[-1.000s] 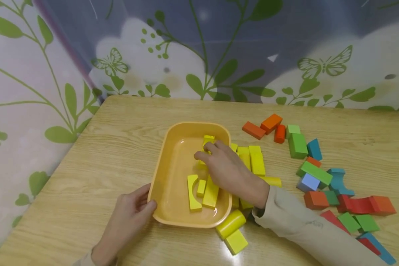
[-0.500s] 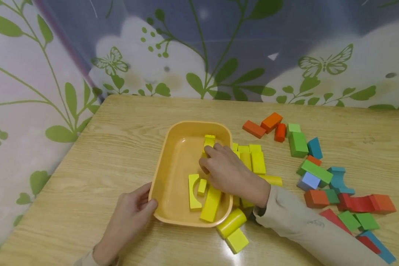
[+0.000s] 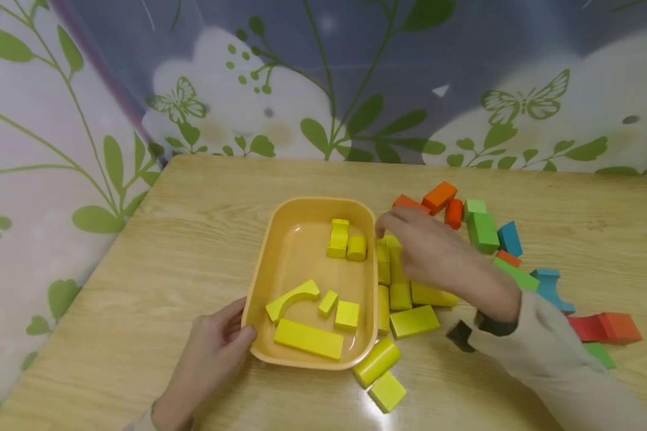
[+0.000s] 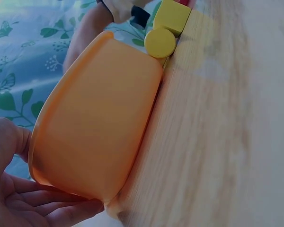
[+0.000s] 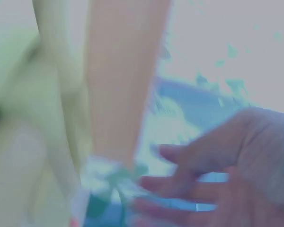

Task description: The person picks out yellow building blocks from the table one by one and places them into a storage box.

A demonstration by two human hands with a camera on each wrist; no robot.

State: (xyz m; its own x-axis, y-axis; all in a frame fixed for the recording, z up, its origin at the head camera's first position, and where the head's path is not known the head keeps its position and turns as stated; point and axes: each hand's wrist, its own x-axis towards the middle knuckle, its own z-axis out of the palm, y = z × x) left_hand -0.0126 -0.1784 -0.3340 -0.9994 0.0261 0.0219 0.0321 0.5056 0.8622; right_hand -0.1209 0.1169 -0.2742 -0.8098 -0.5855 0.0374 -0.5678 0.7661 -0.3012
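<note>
My left hand (image 3: pixel 207 350) grips the near left side of an orange plastic tray (image 3: pixel 296 251), thumb over the rim; in the left wrist view its fingers (image 4: pixel 52 205) spread against the outer wall. Inside the tray lie yellow toy blocks: an arch (image 3: pixel 281 302), a long block (image 3: pixel 308 339), a cube (image 3: pixel 347 315), a cylinder (image 3: pixel 357 248) and others. Just right of the tray, my right hand (image 3: pixel 437 248) hovers over a group of yellow blocks (image 3: pixel 414 321). In the blurred right wrist view its fingers (image 5: pixel 199 189) are loosely bent, with nothing visible between them.
Orange blocks (image 3: pixel 440 198), green blocks (image 3: pixel 483 233), blue blocks (image 3: pixel 510 239) and red blocks (image 3: pixel 587 328) are scattered over the right of the wooden table (image 3: pixel 205 239). A yellow cylinder (image 3: pixel 377 361) lies by the tray's near right corner. A patterned wall stands behind.
My right hand has left the tray and moved right, over the loose yellow blocks. The long block and the arch now lie turned in the tray's near part. My left hand stays put.
</note>
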